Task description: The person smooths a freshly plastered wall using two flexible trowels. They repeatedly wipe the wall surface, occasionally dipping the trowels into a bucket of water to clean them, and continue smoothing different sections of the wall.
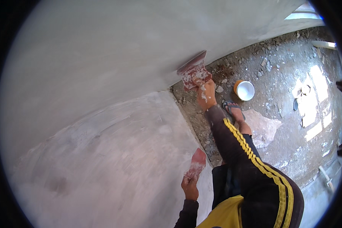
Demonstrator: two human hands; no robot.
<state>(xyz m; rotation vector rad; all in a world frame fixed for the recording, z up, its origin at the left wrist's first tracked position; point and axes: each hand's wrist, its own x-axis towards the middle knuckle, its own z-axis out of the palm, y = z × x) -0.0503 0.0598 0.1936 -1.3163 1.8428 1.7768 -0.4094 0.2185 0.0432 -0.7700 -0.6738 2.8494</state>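
My right hand reaches far out, its fingers closed around a reddish plastering trowel. White plaster is smeared over the trowel's handle side and my knuckles. The trowel's long edge lies along the grey plastered wall, low down near the corner. Closer to me, my left hand grips a red putty knife with whitish residue on its lower part. That blade points away from me, in front of the pale side wall; whether it touches the wall I cannot tell.
An orange-and-white bucket stands on the rubble-strewn floor. Beside my sandalled foot lies a whitish crumpled sheet. Farther right are a round object in bright sunlight and a white pipe.
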